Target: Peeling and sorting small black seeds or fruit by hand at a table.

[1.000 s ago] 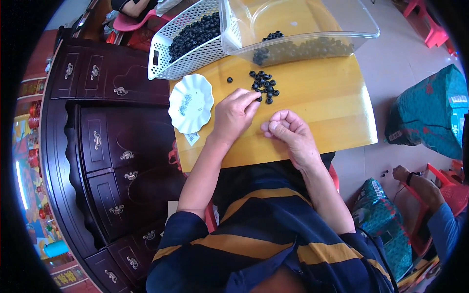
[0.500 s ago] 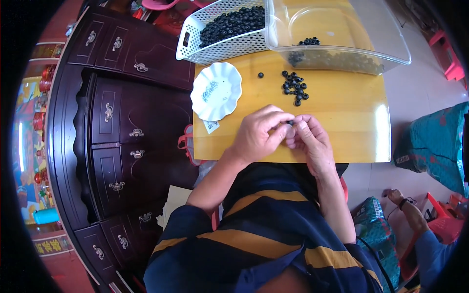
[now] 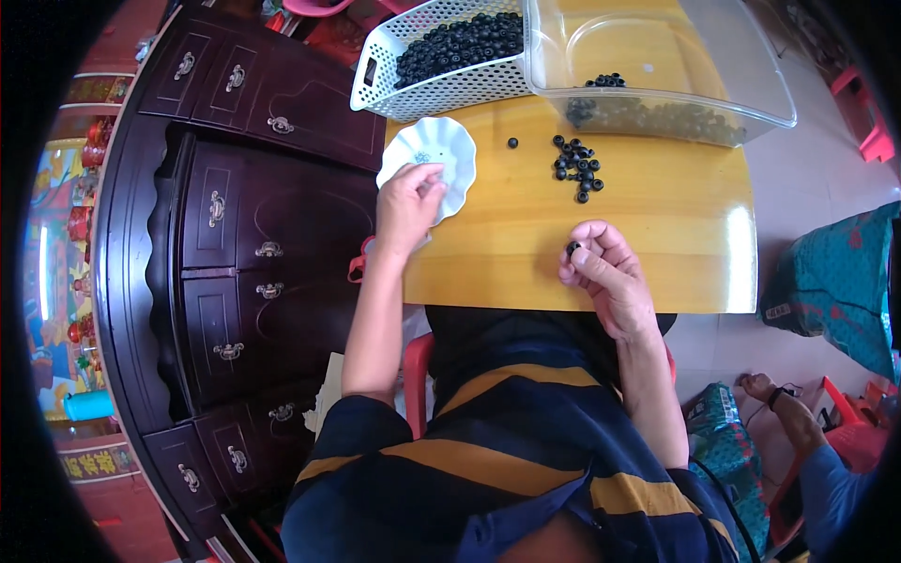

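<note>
My left hand reaches over the white scalloped dish, its thumb and fingertips drawn together in a pinch. Whatever lies between them, if anything, is too small to see. Tiny greyish pieces lie in the dish, partly hidden by that hand. Near the table's front edge, my right hand pinches a small round black part with a hole between thumb and forefinger. Beyond it on the table lies a loose cluster of similar black parts, with a single black part to its left.
At the back stand a white perforated basket heaped with black parts and a clear plastic bin holding some more. Dark wooden drawers line the left. Teal bags stand at right, and another person's arm shows at lower right.
My left hand has left the right hand and moved leftward to the white dish. My right hand stays near the front edge, still gripping the black part.
</note>
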The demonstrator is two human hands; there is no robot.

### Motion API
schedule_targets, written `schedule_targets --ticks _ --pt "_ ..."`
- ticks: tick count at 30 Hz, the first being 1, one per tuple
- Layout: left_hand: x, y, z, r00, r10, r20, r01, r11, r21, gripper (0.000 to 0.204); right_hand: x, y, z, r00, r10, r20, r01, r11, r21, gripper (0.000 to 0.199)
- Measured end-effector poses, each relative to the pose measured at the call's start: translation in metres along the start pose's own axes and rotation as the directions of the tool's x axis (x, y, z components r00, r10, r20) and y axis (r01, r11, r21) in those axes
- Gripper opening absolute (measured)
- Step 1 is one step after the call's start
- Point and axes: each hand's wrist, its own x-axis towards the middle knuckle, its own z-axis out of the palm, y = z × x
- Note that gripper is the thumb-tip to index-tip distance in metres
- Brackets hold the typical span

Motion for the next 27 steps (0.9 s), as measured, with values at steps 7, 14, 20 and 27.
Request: schedule_targets --ticks 7,14,20,27 --pt "0.009 -0.021 0.005 0.996 0.003 0.092 -0.010 0.997 0.077 0.023 0.001 0.002 -0.003 0.999 -0.021 -0.048 0.016 0.996 -0.092 0.024" --pt "0.014 -0.014 0.008 0.984 0.161 0.070 -0.173 0.963 0.205 0.011 0.001 0.004 -0.001 0.995 -0.039 -0.089 0.028 0.993 -0.114 0.021" --pt "0.008 0.003 0.005 0.995 0.101 0.003 -0.101 0.995 0.008 0.009 0.001 -0.003 -0.002 0.995 -0.006 -0.102 0.010 0.999 0.043 0.020" --pt "-0.022 0.078 -0.003 0.997 0.064 0.049 -0.029 0.847 -0.531 0.013 0.003 -0.006 -0.003 1.000 0.006 -0.030 0.000 0.979 0.206 0.023"
